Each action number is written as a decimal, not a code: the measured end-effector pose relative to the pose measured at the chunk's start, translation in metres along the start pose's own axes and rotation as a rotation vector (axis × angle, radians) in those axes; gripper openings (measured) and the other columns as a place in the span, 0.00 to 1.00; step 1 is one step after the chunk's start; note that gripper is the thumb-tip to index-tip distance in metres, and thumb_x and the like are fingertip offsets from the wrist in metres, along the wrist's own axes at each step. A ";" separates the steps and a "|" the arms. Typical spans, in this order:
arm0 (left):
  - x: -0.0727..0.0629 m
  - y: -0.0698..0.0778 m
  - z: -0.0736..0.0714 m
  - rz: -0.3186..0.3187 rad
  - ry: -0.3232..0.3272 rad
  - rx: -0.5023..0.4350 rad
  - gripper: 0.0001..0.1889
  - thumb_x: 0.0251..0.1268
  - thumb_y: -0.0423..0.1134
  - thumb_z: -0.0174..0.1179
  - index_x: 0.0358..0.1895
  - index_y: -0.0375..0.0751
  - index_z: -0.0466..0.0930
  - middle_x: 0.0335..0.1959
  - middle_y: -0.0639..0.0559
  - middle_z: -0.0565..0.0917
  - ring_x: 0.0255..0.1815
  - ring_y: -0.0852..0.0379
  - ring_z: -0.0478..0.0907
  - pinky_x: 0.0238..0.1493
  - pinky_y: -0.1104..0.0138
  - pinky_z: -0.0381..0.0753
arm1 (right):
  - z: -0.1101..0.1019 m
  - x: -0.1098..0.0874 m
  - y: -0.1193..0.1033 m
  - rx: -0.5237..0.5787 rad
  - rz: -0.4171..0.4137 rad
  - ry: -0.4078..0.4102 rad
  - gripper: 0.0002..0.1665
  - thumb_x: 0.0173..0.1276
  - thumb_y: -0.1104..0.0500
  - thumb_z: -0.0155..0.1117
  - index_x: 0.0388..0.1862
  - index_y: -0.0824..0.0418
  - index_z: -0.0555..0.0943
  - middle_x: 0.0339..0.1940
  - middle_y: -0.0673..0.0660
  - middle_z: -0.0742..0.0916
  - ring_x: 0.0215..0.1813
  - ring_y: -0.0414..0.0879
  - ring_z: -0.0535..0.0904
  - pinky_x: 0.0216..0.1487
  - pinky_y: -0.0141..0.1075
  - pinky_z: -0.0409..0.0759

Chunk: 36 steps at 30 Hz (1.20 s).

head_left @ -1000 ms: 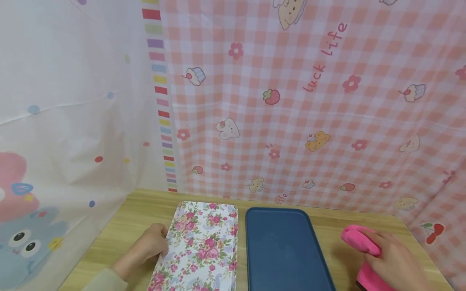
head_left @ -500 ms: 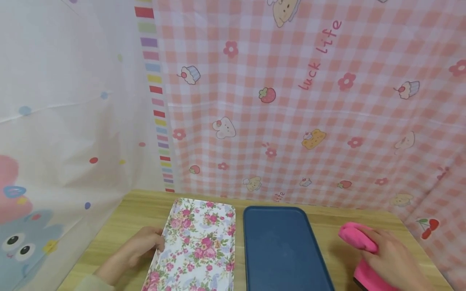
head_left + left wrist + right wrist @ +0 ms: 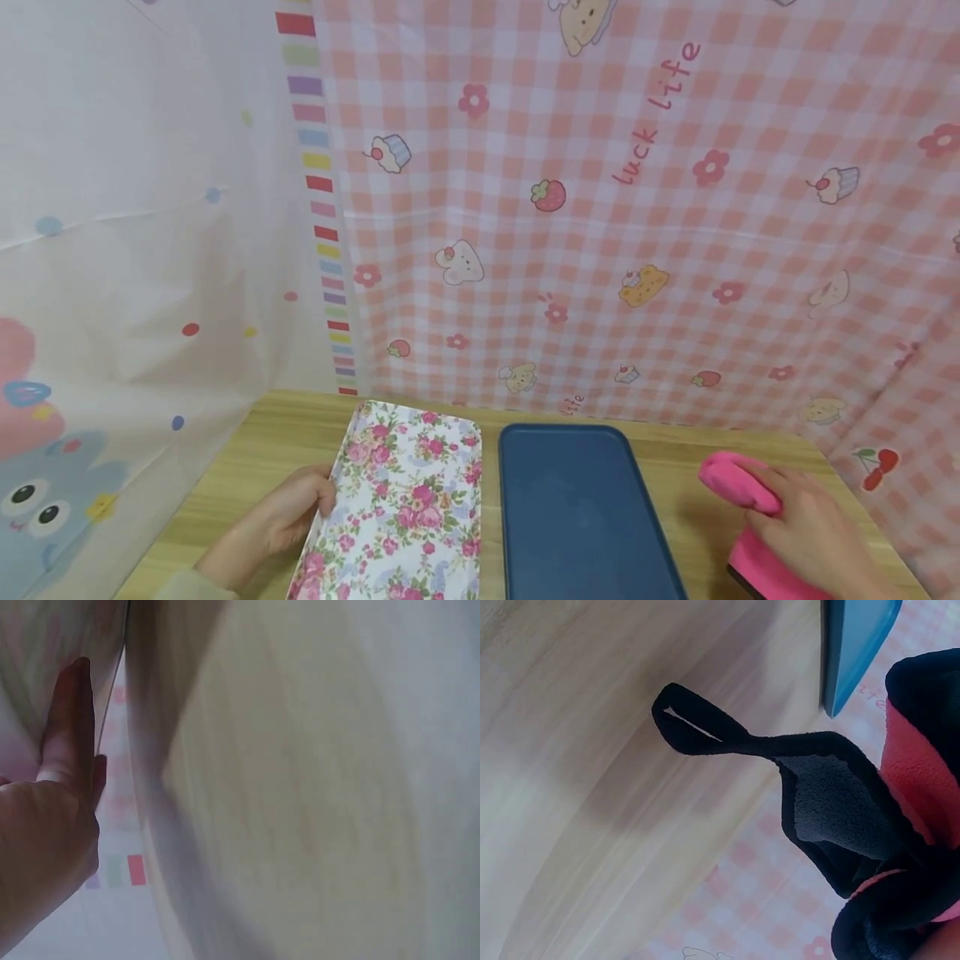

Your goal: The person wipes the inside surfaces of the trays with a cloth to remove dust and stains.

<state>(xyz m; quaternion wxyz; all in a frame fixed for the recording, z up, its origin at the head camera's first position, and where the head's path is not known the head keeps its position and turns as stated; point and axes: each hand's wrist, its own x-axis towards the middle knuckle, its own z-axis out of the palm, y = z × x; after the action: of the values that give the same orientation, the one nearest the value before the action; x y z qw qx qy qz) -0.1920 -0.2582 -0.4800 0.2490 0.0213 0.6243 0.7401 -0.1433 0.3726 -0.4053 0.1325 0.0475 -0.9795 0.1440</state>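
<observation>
A white tray printed with pink roses is raised along its left side, tilting down toward the right. My left hand grips that left edge, the thumb on the rim. In the left wrist view, fingers of this hand lie against the tray's underside. Bunched in my right hand is a pink cloth. The right wrist view shows the cloth's grey side, its black edging and a black hanging loop dangling over the tabletop.
A dark blue rectangular tray lies just right of the floral one on the wooden table. A pink checked curtain closes off the back and right; a white printed curtain hangs at the left.
My left hand has lifted the floral tray's left edge, so the tray now tilts more. The right hand with the cloth has hardly moved; the view has shifted slightly.
</observation>
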 end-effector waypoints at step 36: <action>0.002 0.015 0.044 0.080 0.010 -0.061 0.45 0.40 0.21 0.46 0.73 0.17 0.50 0.47 0.44 0.75 0.46 0.51 0.75 0.45 0.63 0.84 | -0.037 0.029 -0.029 0.131 -0.095 0.148 0.36 0.60 0.66 0.72 0.70 0.59 0.80 0.44 0.63 0.87 0.38 0.55 0.74 0.28 0.37 0.69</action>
<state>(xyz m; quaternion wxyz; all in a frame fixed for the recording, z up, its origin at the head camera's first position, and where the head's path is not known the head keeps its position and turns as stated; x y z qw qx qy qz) -0.1839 -0.2189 -0.4575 0.2166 0.0352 0.6013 0.7683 -0.1586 0.3539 -0.3550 0.2077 0.0918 -0.9522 0.2042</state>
